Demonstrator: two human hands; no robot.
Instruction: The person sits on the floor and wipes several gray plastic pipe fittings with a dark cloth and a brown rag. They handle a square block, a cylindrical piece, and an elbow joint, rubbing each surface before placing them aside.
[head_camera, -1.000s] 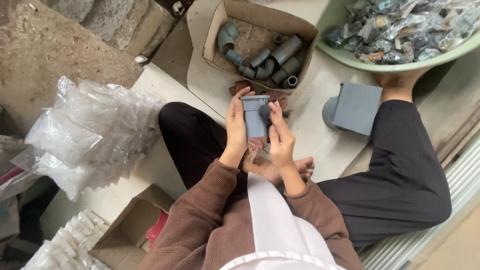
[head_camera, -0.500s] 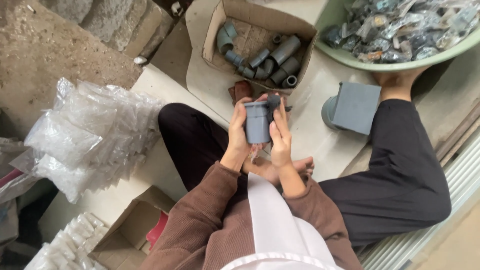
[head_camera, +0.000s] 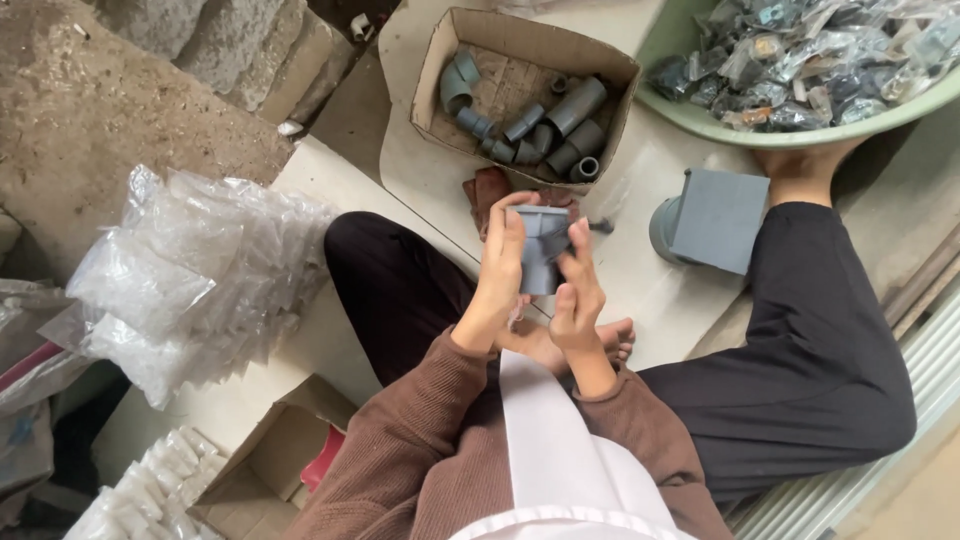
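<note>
From my feed, the grey pipe fitting (head_camera: 543, 248) sits between both hands, held up over the lap, just in front of the cardboard box (head_camera: 615, 75) of similar grey pipe pieces (head_camera: 560, 125). Compared with a second ago, the fitting has turned: its wide mouth now faces up and the narrower stem points down toward the feet. The left hand (head_camera: 497, 275) wraps its side, fingers (head_camera: 514, 232) curled closed around the wide rim. The right hand (head_camera: 576, 290) presses on the other side, fingers mostly straight, thumb against the stem (I cannot see the grip underneath). I read the turn as the piece being looked over or lined up. The stack of clear plastic bags (head_camera: 190, 270) lies untouched to the left, and a square grey fitting (head_camera: 715, 220) rests on the floor beside the knee.
</note>
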